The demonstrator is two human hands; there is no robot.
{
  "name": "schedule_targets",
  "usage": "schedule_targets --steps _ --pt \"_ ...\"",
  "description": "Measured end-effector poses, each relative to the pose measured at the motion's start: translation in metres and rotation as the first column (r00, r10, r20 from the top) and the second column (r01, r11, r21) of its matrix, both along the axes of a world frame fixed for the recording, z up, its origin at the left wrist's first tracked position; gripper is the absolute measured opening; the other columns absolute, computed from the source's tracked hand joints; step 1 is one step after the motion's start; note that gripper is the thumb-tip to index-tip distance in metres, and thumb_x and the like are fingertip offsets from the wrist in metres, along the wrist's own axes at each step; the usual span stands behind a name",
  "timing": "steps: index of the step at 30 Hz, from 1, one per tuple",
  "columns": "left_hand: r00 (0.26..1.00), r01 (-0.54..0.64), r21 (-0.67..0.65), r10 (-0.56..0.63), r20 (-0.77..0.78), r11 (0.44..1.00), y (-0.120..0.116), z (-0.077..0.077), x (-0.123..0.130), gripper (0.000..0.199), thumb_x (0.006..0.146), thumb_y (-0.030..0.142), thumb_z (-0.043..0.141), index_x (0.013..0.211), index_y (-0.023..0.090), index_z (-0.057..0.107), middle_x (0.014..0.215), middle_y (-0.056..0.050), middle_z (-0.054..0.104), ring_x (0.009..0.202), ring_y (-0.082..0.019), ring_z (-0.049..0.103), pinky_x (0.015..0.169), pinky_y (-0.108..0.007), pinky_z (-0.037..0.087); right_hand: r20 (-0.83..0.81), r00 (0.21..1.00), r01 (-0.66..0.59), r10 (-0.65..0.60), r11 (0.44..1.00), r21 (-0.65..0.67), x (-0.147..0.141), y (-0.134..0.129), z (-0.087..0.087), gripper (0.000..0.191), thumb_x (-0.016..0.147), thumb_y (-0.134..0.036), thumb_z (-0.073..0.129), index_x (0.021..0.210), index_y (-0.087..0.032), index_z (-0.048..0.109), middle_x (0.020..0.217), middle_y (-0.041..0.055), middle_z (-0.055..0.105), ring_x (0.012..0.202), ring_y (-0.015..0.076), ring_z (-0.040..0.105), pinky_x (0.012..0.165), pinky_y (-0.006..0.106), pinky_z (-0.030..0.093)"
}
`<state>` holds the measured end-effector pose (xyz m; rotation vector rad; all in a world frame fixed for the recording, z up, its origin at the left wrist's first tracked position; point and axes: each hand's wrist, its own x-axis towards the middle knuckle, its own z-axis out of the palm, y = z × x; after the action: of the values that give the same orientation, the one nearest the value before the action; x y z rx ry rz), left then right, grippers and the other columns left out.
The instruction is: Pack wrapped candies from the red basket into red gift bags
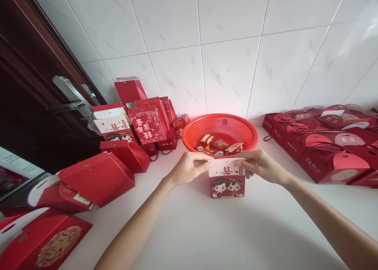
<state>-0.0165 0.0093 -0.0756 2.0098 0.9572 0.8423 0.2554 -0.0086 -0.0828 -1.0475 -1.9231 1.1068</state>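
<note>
Left hand (189, 168), right hand (264, 167) pinching small box (226, 180) by top corners (cartoon couple (220, 188) showing); red basket (212, 125) sitting far side.

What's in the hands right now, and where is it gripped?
A small red-and-white box: left hand pinches its top edge's left end, right hand the right end.

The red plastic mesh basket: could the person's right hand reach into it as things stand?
Probably yes: the basket is open-topped and just beyond the right hand, but that hand pinches the small red-and-white cardboard box and would likely need to let go first.
</note>
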Motion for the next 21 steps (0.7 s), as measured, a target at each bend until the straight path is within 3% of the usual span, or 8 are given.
schedule_targets --steps 7,15,21 --pt "0.998 0.055 -0.070 -0.055 0.003 0.996 0.0045 -0.0025 -0.0019 0.029 0.090 0.041 0.069 0.102 0.017 0.080 0.107 -0.007 0.080 0.100 -0.023 0.074 0.091 -0.029 0.058 -0.025 0.999 -0.023 0.021 0.998 -0.051 0.0012 0.0010 0.0000 0.050 0.087 -0.063 0.066 0.087 -0.014 0.073 0.068 0.0040 0.066 0.049 0.0121 0.062 0.047 0.024 0.049" --pt "0.995 0.088 -0.034 -0.089 -0.033 0.996 0.0074 -0.0045 -0.0048 0.029 0.089 0.039 0.072 0.105 0.017 0.080 0.110 -0.007 0.079 0.103 -0.023 0.073 0.094 -0.030 0.055 -0.083 0.995 -0.060 0.053 0.994 -0.094 0.0004 0.0032 -0.0026 0.057 0.081 -0.069 0.070 0.090 -0.012 0.075 0.065 0.0034 0.066 0.049 0.0121 0.062 0.048 0.024 0.050" --pt "0.995 0.088 0.018 -0.087 -0.050 0.996 0.0057 -0.0028 -0.0029 0.029 0.089 0.039 0.069 0.105 0.017 0.079 0.109 -0.008 0.079 0.101 -0.024 0.073 0.092 -0.032 0.057 -0.089 0.996 0.018 -0.025 0.997 -0.076 -0.0027 -0.0030 -0.0070 0.060 0.079 -0.072 0.069 0.086 -0.013 0.074 0.059 0.0013 0.063 0.048 0.0126 0.061 0.046 0.025 0.051"
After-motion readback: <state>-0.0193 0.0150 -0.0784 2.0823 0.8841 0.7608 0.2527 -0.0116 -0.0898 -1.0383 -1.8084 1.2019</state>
